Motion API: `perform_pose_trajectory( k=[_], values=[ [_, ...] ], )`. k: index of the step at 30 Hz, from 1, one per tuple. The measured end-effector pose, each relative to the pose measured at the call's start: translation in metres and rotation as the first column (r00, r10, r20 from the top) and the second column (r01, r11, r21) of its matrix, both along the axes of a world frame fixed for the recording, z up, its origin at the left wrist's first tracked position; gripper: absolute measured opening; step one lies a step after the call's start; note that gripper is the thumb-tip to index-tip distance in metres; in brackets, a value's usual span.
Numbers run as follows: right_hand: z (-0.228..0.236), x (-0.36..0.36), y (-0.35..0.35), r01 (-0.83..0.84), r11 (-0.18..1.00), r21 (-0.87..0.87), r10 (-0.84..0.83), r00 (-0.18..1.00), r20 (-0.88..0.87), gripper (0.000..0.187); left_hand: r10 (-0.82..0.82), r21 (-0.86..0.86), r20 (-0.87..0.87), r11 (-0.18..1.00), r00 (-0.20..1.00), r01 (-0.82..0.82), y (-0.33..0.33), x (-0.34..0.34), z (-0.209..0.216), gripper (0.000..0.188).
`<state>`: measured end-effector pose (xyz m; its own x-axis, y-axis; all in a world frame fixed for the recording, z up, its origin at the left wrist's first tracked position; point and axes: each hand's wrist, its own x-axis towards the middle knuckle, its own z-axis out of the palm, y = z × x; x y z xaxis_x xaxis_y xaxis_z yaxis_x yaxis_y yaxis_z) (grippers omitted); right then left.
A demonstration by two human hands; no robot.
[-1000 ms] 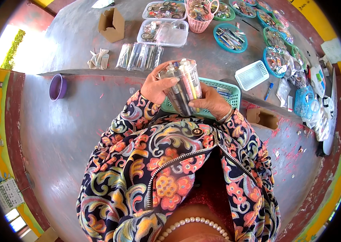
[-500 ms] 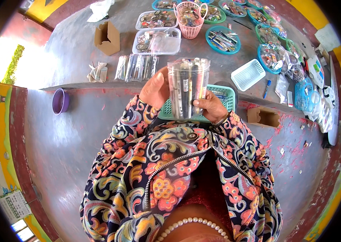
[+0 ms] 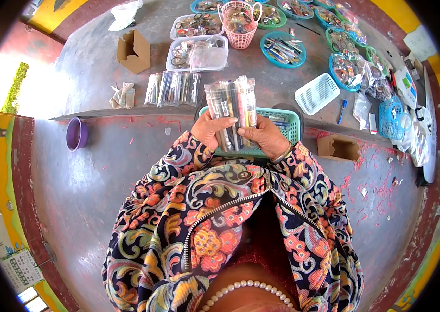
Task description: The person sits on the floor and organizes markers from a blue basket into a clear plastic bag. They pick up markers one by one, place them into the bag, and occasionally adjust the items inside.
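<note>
A clear plastic bag of pens (image 3: 232, 101) is upright in front of me, the pens standing side by side inside it. My left hand (image 3: 210, 129) grips its lower left side, thumb across the front. From the right, my right hand (image 3: 266, 136) holds the lower right part, its thumb pressed on the front as well. The fingers behind the bag are hidden. Just beneath my hands is a green plastic basket (image 3: 296, 125) with more pens in it, partly covered by the bag and my hands. On the table beyond, several similar filled pen bags (image 3: 178, 88) lie side by side.
Across the grey table (image 3: 126, 118) stand a cardboard box (image 3: 134, 51), white trays (image 3: 219, 58), a pink basket (image 3: 239, 37), a blue bowl of pens (image 3: 284, 49), a pale basket (image 3: 317, 94) and a blue marker (image 3: 342, 111). A purple basin (image 3: 77, 134) and another cardboard box (image 3: 338, 147) are lower down.
My left hand has moved from beside the bag's upper part down onto its lower front, thumb across it. The bag has shifted slightly left and looks more gathered at the bottom.
</note>
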<state>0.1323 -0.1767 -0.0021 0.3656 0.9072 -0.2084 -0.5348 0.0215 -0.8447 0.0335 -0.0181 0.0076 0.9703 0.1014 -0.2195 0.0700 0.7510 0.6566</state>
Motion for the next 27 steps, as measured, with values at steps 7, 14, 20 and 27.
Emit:
perform_pose_trajectory(
  k=[7,14,20,27],
  values=[
    [0.009,-0.005,0.001,-0.033,0.999,0.001,0.032,0.996,0.087,0.052,-0.037,-0.012,0.048,0.999,0.998,0.038,0.005,-0.009,0.005,0.037],
    [0.021,0.018,-0.009,0.234,0.953,-0.192,-0.009,0.657,0.754,0.052,0.126,-0.100,0.076,0.988,0.989,-0.118,0.032,-0.011,0.009,0.037],
    [-0.016,0.055,-0.066,0.617,0.783,-0.077,0.067,0.041,0.997,0.056,0.519,-0.044,0.147,0.854,0.842,-0.518,0.116,-0.042,-0.004,0.031],
    [-0.029,0.034,-0.082,0.608,0.778,-0.158,-0.114,0.384,0.916,0.059,0.704,0.185,-0.177,0.711,0.688,-0.679,0.213,-0.079,-0.075,0.035]
  ],
)
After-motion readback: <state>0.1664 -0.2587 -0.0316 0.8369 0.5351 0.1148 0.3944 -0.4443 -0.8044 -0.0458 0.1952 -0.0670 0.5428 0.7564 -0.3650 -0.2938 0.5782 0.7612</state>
